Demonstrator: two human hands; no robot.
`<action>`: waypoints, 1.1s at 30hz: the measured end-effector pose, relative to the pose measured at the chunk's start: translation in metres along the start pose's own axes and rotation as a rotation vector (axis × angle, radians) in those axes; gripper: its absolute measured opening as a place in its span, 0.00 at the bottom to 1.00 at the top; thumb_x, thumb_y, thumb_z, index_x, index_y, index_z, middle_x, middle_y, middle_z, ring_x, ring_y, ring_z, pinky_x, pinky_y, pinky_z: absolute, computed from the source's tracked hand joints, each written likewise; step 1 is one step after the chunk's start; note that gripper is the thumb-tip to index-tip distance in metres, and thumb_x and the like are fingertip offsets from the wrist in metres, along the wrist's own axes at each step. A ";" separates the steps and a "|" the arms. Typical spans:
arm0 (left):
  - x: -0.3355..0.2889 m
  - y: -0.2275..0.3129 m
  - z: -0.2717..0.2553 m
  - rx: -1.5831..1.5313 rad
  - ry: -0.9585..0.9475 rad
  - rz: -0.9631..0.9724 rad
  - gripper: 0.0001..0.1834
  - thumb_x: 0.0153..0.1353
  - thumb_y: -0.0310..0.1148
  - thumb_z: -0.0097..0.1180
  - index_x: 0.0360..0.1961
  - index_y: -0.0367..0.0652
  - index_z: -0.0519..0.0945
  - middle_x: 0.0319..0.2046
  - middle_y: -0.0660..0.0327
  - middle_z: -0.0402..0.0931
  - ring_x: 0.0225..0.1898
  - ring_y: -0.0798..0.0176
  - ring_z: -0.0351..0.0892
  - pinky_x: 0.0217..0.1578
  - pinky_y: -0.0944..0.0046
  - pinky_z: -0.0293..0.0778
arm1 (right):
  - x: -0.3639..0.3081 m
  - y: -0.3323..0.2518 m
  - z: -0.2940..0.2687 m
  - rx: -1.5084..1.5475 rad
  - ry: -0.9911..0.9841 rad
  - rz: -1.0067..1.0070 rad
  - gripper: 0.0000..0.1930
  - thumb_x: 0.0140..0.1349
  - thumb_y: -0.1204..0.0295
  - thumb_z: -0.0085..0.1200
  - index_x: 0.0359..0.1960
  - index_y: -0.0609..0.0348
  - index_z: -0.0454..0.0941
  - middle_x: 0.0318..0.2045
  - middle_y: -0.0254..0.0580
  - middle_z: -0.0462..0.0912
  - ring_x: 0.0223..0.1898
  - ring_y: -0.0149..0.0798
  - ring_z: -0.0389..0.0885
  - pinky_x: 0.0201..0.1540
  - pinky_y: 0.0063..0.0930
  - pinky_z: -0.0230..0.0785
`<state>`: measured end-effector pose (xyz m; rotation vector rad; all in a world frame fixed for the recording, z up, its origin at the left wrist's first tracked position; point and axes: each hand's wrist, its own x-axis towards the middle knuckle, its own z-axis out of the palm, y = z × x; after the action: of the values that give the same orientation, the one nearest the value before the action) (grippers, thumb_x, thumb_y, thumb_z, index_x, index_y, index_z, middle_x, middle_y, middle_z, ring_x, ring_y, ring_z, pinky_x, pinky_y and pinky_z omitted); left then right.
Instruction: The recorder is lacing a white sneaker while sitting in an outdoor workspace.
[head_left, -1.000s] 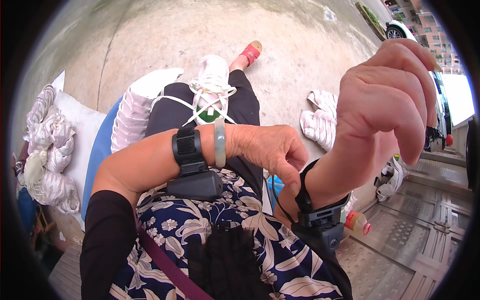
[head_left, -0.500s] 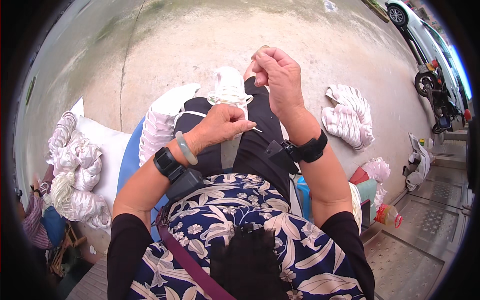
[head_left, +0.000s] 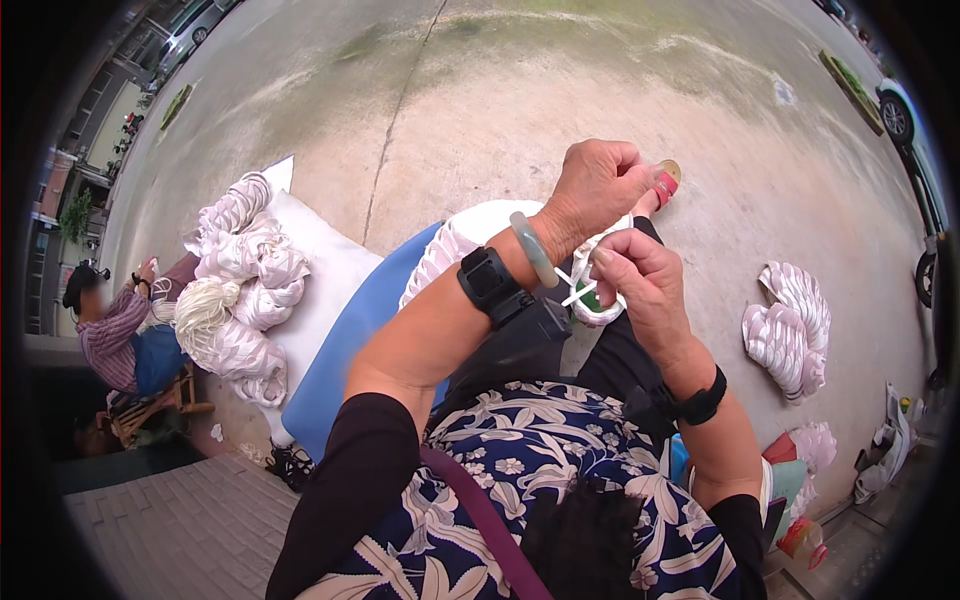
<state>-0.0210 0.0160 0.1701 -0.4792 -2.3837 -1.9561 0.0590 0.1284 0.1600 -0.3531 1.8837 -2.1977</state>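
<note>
A white shoe upper (head_left: pixel 598 316) with crossed white laces and a green patch inside rests over my lap, partly covered by my hands. My right hand (head_left: pixel 648 285) is closed, thumb and forefinger pinching at the laced edge of this upper. Raised just beyond it, my left hand (head_left: pixel 592 192) is closed in a pinch; what its fingertips hold, if anything, does not show. Beside my left forearm lies a row of nested white shoe uppers (head_left: pixel 435 262) on a blue surface (head_left: pixel 350 335), partly hidden by the arm.
Bundled white uppers (head_left: pixel 245 290) lie on a white sheet (head_left: pixel 325 255) at left; another bundle (head_left: pixel 788 330) is on the concrete at right. A co-worker (head_left: pixel 115 340) sits far left. A plastic bottle (head_left: pixel 803 543) stands low right. A white car (head_left: pixel 897 115) is at the far right.
The view has swung left. My left hand has risen from the upper and moved forward; my right hand has come down to the laced edge. The upper now looks tilted.
</note>
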 end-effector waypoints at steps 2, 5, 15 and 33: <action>0.004 0.017 -0.004 -0.207 -0.037 -0.089 0.15 0.55 0.36 0.57 0.17 0.39 0.74 0.13 0.67 0.68 0.15 0.75 0.66 0.16 0.73 0.62 | 0.001 0.004 -0.001 0.113 0.026 0.054 0.07 0.60 0.72 0.49 0.30 0.64 0.75 0.20 0.32 0.73 0.17 0.21 0.68 0.21 0.14 0.60; 0.002 0.056 -0.015 -0.845 -0.209 -0.108 0.14 0.60 0.39 0.49 0.25 0.38 0.74 0.23 0.58 0.72 0.20 0.68 0.70 0.24 0.69 0.67 | 0.002 -0.005 0.001 0.169 -0.033 0.112 0.08 0.61 0.72 0.48 0.33 0.64 0.74 0.22 0.35 0.75 0.19 0.23 0.70 0.24 0.15 0.63; 0.012 0.128 -0.059 -1.150 -0.690 0.335 0.11 0.56 0.36 0.52 0.23 0.39 0.75 0.28 0.61 0.71 0.23 0.70 0.70 0.26 0.70 0.64 | 0.001 -0.025 0.035 0.318 -0.341 0.010 0.12 0.58 0.74 0.48 0.43 0.67 0.72 0.26 0.33 0.76 0.27 0.25 0.72 0.30 0.18 0.65; 0.012 0.082 -0.095 -0.984 -0.299 0.559 0.24 0.60 0.50 0.43 0.30 0.38 0.78 0.29 0.54 0.73 0.24 0.61 0.66 0.26 0.64 0.61 | -0.007 -0.032 0.066 0.081 -0.168 -0.131 0.08 0.53 0.76 0.53 0.34 0.68 0.73 0.27 0.38 0.76 0.28 0.25 0.73 0.31 0.19 0.66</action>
<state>-0.0287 -0.0586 0.2712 -1.3327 -0.9668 -2.6873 0.0865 0.0739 0.2007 -0.6414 1.7225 -2.2405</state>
